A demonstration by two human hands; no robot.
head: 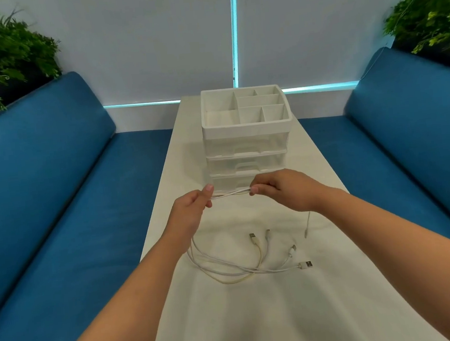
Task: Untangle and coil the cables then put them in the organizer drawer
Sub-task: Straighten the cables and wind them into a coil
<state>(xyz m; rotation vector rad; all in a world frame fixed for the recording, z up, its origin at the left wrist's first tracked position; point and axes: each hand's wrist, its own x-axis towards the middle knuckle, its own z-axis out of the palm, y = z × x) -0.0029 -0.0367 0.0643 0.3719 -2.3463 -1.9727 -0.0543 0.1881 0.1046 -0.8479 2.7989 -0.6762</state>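
**Cable sorting, early stage: strands held between both hands**

I see the cables [244,267] lying mostly loose on the white table [233,320], near the front of the organizer [247,138]. Several white strands and one yellowish strand cross one another there, their plugs fanned out toward the right. A doubled white length [230,194] is lifted off the surface and stretched between my hands. My left hand [192,209] pinches one end of it between thumb and fingers; my right hand [283,189] pinches the other end, with a thin tail [307,224] hanging below the wrist. The hands are slightly apart, just in front of the lowest drawer [240,181].

I judge the task barely begun: no finished coil is visible, the strands on the table remain crossed, and all three drawers appear closed. The open top tray [247,125] holds nothing. Untangling, coiling and stowing are all left. Blue benches [53,173] flank the table.
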